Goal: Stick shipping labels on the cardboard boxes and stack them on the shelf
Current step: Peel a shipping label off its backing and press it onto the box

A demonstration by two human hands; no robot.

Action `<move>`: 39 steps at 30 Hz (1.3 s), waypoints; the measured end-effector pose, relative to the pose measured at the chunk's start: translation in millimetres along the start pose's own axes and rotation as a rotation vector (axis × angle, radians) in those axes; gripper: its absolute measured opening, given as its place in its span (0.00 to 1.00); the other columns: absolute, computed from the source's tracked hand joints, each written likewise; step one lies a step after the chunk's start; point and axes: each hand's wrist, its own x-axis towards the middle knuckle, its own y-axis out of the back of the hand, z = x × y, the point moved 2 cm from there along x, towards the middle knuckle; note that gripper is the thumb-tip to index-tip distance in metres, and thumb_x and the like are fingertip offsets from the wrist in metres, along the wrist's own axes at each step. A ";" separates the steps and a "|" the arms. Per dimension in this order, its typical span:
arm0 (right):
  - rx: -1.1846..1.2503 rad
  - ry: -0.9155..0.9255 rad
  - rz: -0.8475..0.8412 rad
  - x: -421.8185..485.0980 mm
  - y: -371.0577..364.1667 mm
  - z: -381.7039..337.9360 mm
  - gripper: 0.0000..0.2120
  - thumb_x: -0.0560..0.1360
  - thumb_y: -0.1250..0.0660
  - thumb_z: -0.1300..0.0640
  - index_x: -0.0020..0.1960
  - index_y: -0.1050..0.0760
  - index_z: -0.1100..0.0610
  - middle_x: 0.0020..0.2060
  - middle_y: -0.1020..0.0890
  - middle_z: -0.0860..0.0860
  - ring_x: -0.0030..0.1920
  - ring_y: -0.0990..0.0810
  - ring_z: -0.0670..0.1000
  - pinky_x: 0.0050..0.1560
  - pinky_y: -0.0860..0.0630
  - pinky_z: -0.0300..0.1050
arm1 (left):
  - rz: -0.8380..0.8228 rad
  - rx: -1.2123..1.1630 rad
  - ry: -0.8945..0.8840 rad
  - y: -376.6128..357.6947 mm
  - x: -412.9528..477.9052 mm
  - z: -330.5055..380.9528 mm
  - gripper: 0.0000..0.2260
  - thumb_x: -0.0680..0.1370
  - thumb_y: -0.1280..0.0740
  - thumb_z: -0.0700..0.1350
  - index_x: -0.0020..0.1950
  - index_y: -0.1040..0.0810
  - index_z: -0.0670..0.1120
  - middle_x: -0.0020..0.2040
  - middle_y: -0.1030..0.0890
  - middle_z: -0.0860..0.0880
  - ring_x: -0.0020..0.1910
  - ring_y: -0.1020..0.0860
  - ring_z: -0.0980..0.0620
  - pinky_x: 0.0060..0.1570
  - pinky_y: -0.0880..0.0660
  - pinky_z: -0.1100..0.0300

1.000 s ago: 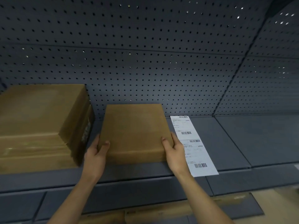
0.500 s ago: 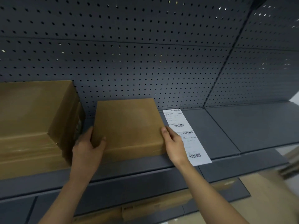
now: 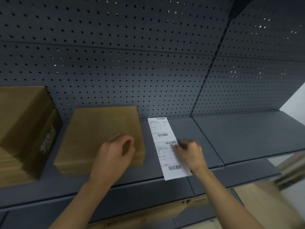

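A flat brown cardboard box [image 3: 92, 129] lies on the dark grey shelf [image 3: 231, 139], with no label showing on its top. Right of it lies a white strip of shipping labels [image 3: 162, 129] with barcodes. My left hand [image 3: 113, 156] hovers over the box's near right corner, fingers loosely curled, holding nothing. My right hand [image 3: 189, 151] rests on the strip's right edge at mid-length, fingertips pinched at the paper. A taller stack of cardboard boxes [image 3: 21, 129] stands at the left, with a white label on its right side.
A perforated grey back panel [image 3: 148, 71] rises behind the shelf. The shelf extends to the right past a seam. Below the shelf edge lie brown cardboard pieces [image 3: 148, 214] and a pale floor at the lower right.
Both hands have let go of the flat box. My left hand moved right over the box's corner, and my right hand moved right onto the label strip.
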 end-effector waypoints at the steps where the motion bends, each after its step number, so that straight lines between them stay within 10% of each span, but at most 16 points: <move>1: -0.038 0.007 -0.006 6.3 -0.7 5.7 0.15 0.73 0.31 0.41 0.43 0.19 0.54 0.41 0.16 0.47 0.43 0.18 0.50 0.42 0.22 0.42 | -0.020 0.006 -0.010 -11.0 0.4 7.0 0.04 0.75 0.31 0.40 0.44 0.20 0.49 0.40 0.23 0.56 0.35 0.24 0.57 0.36 0.23 0.54; 10: -0.237 0.134 -0.144 25.2 -1.3 13.9 0.22 0.73 0.31 0.38 0.62 0.20 0.48 0.60 0.26 0.50 0.60 0.32 0.55 0.64 0.34 0.48 | -0.106 0.117 0.015 -85.7 -0.6 54.5 0.04 0.77 0.32 0.47 0.43 0.21 0.49 0.40 0.23 0.57 0.32 0.26 0.58 0.28 0.34 0.68; 20: 0.143 0.115 -0.145 36.8 -10.9 27.4 0.11 0.73 0.27 0.54 0.52 0.27 0.46 0.45 0.17 0.43 0.51 0.19 0.50 0.55 0.25 0.54 | -0.117 0.133 0.418 -139.4 -7.6 42.3 0.05 0.77 0.33 0.51 0.49 0.23 0.52 0.47 0.19 0.55 0.43 0.20 0.53 0.39 0.22 0.54; 25: 0.588 0.041 -0.108 38.1 2.1 32.9 0.10 0.75 0.29 0.63 0.54 0.25 0.54 0.41 0.16 0.51 0.43 0.15 0.50 0.44 0.19 0.48 | -0.081 -0.034 0.605 -149.4 -5.1 31.7 0.16 0.77 0.31 0.54 0.61 0.22 0.47 0.51 0.18 0.51 0.50 0.20 0.51 0.48 0.23 0.58; 31: 0.986 -0.081 -0.216 31.2 11.4 32.2 0.11 0.76 0.30 0.65 0.58 0.23 0.61 0.46 0.14 0.58 0.45 0.14 0.56 0.43 0.17 0.46 | -0.005 -0.452 0.717 -155.6 8.8 32.3 0.09 0.78 0.30 0.49 0.52 0.19 0.45 0.43 0.15 0.54 0.44 0.17 0.58 0.45 0.21 0.63; 39: 0.886 -0.074 -0.168 26.3 12.2 36.4 0.23 0.74 0.27 0.64 0.65 0.31 0.56 0.47 0.18 0.61 0.47 0.16 0.55 0.46 0.19 0.42 | 0.087 -0.629 0.647 -154.7 23.4 35.7 0.04 0.79 0.33 0.38 0.49 0.20 0.46 0.44 0.15 0.50 0.44 0.16 0.55 0.41 0.20 0.61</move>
